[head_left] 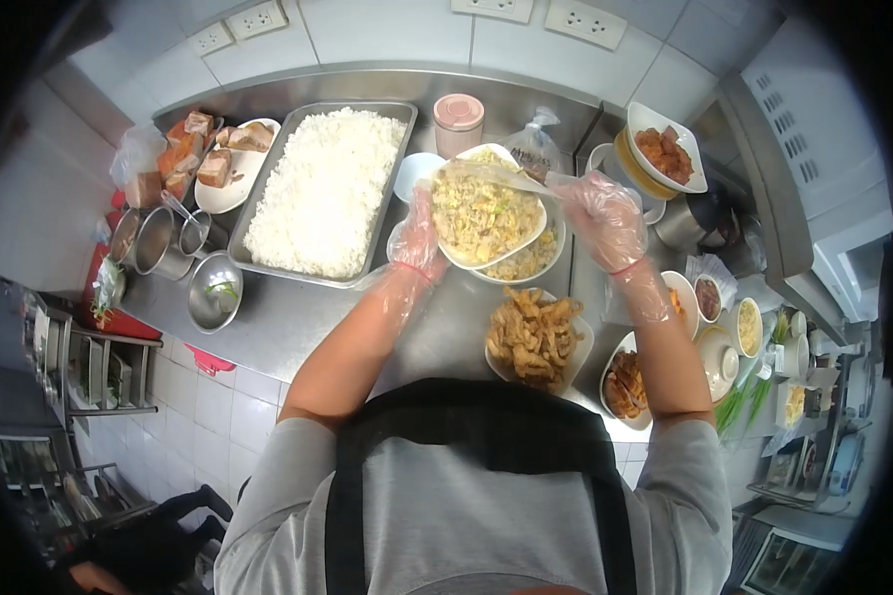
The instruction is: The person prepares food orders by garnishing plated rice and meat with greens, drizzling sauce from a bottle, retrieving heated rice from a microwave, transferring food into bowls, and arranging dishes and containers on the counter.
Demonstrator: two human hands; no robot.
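My left hand (419, 236), in a clear plastic glove, grips the left edge of a white plate (452, 260) heaped with fried rice (486, 210). Partly under it is a second plate of fried rice (526, 260). Clear plastic film (511, 178) stretches across the top of the upper plate towards my right hand (603, 220). That hand, gloved too, is closed with the film between its fingers, just right of the plate. Nearer my body stands a bowl of fried, battered strips (536, 337).
A metal tray of white rice (318, 193) lies left, beside a plate of meat pieces (230, 174) and metal pots (159, 243). A pink-lidded container (458, 124) and tied bag (536, 144) stand behind. Bowls of food, including browned meat (625, 385), line the right. Another person (149, 540) is lower left.
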